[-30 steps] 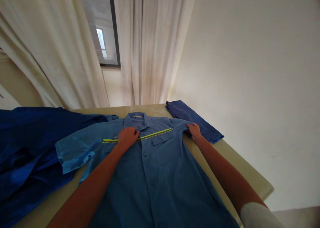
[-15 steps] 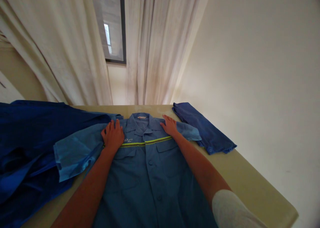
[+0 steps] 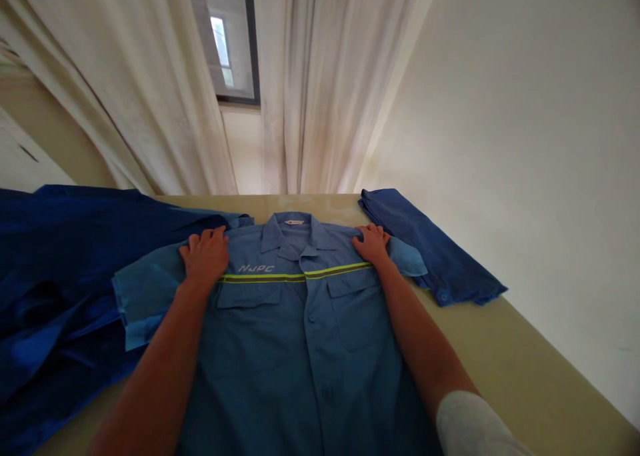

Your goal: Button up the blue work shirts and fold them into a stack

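A blue-grey short-sleeved work shirt lies face up with its collar away from me. It has a yellow-green chest stripe, two flapped pockets and the letters NJPC. At the shirt's left shoulder, as I see it, my left hand has its fingers curled on the fabric. My right hand grips the opposite shoulder, fingers bent and bunched near the sleeve seam. Both sleeves stick out beyond my hands. My forearms cover parts of the shirt's sides, and its hem is out of view.
Dark blue garments lie heaped on the left, partly against the shirt's sleeve. A folded dark blue garment rests at the right, by the wall. The yellowish table reaches toward pale curtains and a window.
Both hands have moved outward along the shirt's shoulders, and their fingers have curled in. The chest letters now show fully. The view has tilted slightly downward.
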Tool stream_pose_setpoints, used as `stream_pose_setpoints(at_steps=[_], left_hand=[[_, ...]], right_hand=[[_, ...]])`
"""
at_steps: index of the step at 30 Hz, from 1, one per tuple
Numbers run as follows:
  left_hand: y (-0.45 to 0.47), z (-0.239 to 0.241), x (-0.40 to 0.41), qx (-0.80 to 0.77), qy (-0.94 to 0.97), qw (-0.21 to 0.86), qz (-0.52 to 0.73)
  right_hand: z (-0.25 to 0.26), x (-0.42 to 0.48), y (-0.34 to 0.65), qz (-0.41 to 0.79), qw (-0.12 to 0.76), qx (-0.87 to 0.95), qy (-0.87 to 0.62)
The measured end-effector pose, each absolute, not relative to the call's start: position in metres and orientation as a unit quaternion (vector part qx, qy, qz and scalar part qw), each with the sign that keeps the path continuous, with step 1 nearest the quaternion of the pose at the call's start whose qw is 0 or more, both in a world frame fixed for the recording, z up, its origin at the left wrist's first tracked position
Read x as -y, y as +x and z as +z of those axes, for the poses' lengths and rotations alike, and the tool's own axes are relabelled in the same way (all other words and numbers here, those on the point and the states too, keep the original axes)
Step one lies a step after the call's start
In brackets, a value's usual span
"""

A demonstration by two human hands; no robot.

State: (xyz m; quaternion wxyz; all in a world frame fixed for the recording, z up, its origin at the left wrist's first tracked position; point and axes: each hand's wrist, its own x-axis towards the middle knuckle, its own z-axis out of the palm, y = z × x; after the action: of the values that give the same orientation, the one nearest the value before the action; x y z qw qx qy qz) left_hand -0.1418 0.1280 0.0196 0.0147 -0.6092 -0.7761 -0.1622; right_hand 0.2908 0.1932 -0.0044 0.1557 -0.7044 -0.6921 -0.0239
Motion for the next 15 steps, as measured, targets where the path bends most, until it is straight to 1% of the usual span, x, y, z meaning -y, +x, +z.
stream_pose_setpoints(at_steps=[5,11,15], left_hand=[[-0.151,0.012,-0.136,0.777,-0.6,0.011,-0.192],[-0.162,-0.007,-0.142,0.753,-0.584,0.014,-0.302],[-0.164,-0.012,-0.142,0.749,-0.58,-0.016,-0.32]], right_hand=[[-0.011,-0.197,0.292,-0.034,0.201,0.698,-0.686],[-0.016,-0.202,0.296,-0.007,0.241,0.717,-0.654],[-0.02,-0.204,0.298,0.002,0.273,0.707,-0.652]])
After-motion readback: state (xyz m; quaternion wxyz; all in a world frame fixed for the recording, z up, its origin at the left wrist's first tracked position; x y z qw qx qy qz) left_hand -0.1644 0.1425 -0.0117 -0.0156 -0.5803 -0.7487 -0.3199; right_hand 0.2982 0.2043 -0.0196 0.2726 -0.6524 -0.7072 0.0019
